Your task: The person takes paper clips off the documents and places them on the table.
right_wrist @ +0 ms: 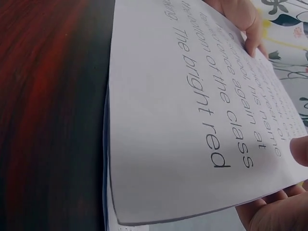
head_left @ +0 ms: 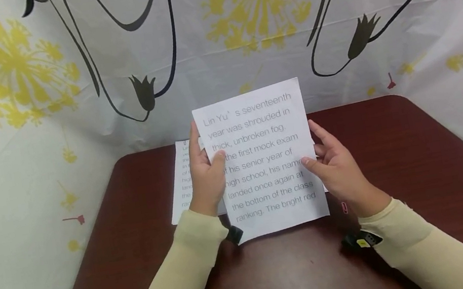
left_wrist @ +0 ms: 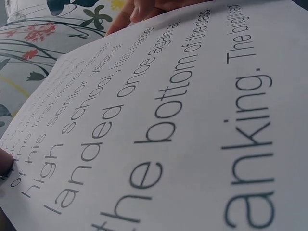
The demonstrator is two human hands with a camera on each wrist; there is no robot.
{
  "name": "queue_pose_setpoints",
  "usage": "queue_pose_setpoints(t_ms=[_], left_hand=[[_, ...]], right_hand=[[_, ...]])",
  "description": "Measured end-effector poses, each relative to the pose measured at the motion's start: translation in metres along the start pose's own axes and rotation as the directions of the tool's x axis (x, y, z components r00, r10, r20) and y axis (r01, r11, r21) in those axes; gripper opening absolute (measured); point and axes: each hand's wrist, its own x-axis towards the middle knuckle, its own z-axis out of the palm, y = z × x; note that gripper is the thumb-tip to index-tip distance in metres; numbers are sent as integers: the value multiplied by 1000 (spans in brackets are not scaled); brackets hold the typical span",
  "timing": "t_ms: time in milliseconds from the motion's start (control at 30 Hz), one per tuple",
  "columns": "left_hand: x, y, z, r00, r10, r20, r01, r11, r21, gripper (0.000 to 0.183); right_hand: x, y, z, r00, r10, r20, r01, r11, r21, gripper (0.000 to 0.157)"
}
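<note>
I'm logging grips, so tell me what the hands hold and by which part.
Printed paper, held by its two long side edges: left hand on one, right hand on the other.

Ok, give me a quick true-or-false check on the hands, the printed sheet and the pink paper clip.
1. The left hand and right hand both hold the printed sheet. True.
2. In the head view, a pink paper clip lies right of that sheet. True.
3. The held sheet lies flat. False: it is raised and tilted.
4. Other printed paper is partly hidden behind it. True.
5. In the head view, the held sheet's print is upside down. False: it reads upright.
</note>
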Motion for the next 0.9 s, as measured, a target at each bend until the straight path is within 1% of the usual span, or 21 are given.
queue_pose_setpoints(t_ms=[133, 267, 367, 533, 700, 800, 900], left_hand=[[1, 3, 0, 1000, 11, -17, -11, 1000, -17, 90], [1, 4, 0, 999, 0, -36, -1, 1000, -25, 90], [1, 4, -1, 1000, -6, -27, 5, 999, -35, 90], [3, -1, -3, 1000, 4, 25, -3, 1000, -29, 93], [6, -10, -3, 998, -7, 65, 8, 1000, -21, 96], [6, -14, 0, 993, -14, 115, 18, 999, -27, 96], [5, -18, 4, 983, -6, 183, 15, 999, -45, 97]], right_hand=[[-1, 1, 1, 1000, 3, -6, -3, 1000, -23, 82], [-1, 2, 2, 1000, 4, -10, -5, 999, -45, 82], [-2, 2, 4, 999, 5, -34, -7, 998, -67, 81], [-3, -1, 4, 994, 15, -107, -26, 994, -109, 79], [-2, -6, 3, 985, 50, -168, -68, 992, -106, 78], [-1, -8, -1, 978, 72, -198, -92, 991, -94, 79], [1, -10, -7, 969, 91, -231, -113, 990, -87, 79]])
